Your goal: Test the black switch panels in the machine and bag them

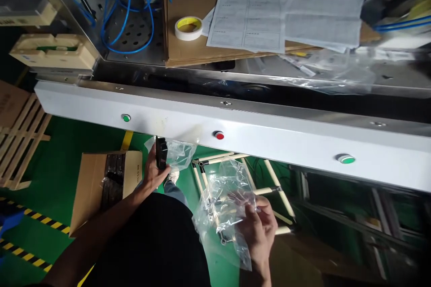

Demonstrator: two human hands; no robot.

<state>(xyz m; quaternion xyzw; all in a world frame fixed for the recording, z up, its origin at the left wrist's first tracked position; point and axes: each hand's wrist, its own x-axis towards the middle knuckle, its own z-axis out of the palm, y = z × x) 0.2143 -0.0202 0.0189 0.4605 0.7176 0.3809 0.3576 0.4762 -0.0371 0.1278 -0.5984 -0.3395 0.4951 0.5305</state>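
Note:
My left hand (155, 174) is closed around a black plastic part (161, 153) with a notched edge, just below the front panel; its exact kind is not clear. Beside that part hangs a clear plastic bag (182, 153), and whether the same hand also grips it cannot be seen. Lower and to the right, my right hand (261, 226) pinches a crumpled clear plastic bag (224, 193) between thumb and fingers. This bag looks see-through, with the frame of pale tubes (284, 204) showing behind it.
A white machine panel (175, 121) with green and red buttons crosses the view. Behind it, cardboard (188, 56) carries paper sheets (249, 22) and a tape roll (188, 28). An open carton (87, 188) with dark wrapped contents stands left, near a wooden pallet (25, 143).

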